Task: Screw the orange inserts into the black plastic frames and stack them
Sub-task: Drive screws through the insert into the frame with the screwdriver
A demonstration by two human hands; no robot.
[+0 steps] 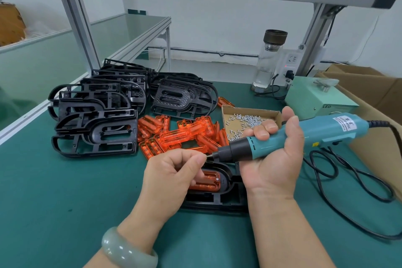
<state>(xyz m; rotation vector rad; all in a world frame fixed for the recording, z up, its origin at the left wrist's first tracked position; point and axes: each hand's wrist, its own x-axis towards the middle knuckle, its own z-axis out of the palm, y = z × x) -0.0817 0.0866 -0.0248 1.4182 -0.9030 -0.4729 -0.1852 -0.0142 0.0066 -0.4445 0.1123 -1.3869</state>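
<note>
A person's two bare hands work over a green bench mat [65,202], seen from above. The right hand [276,159] is wrapped around a teal electric screwdriver [304,135], fingers curled over its body, with the bit pointing left. A white label on the tool carries red writing that seems to read "KEENWISE", though it is small and slanted. A black cable [348,191] trails from the tool across the mat.

The left hand [174,172], with a pale green bangle [128,250] on its wrist, has its other fingers curled while thumb and forefinger pinch what looks like a screw [206,155] against the bit's tip.

Directly below both hands lies a black plastic frame [219,193] with an orange insert [206,183] seated in it. Behind it is a loose pile of orange inserts [180,135], and further left and back, stacks of black frames [95,115]. A shallow cardboard tray [228,111] of silver screws sits just right of the pile. Behind the tray stands a pale green control box [319,98] marked "LED", with a glass bottle [267,61] and a wall socket [290,61] behind it.
</note>
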